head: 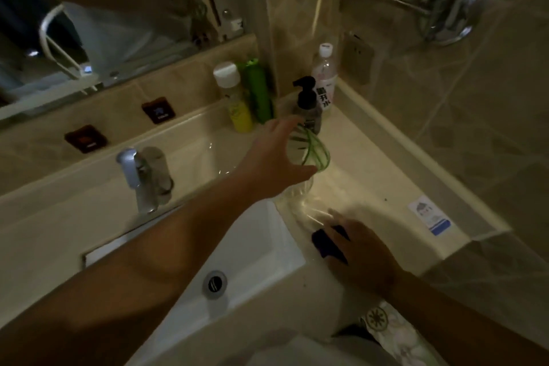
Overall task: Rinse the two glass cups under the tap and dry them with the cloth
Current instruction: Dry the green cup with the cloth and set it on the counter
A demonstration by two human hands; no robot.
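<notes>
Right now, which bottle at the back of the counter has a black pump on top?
The dark pump bottle, nearest the left hand. The yellow, green and clear bottles have plain caps.

A glass cup [310,151] is noted as clear with green leaf-like stripes; a second glass cup [297,190] below it is clear and ribbed. The cloth [326,242] is recorded as dark blue. The sink [261,249] is white, its drain [214,284] silver-grey, and the tap [139,178] chrome. The countertop [371,163] is cream. A yellow bottle [236,98] with a white cap, a green bottle [258,89], a dark pump bottle [307,105] and a clear bottle [324,77] with a white cap are observed. Wall tiles [445,98] are beige with darker diamond insets. A sleeve [392,333] is pale with a floral pattern.
</notes>
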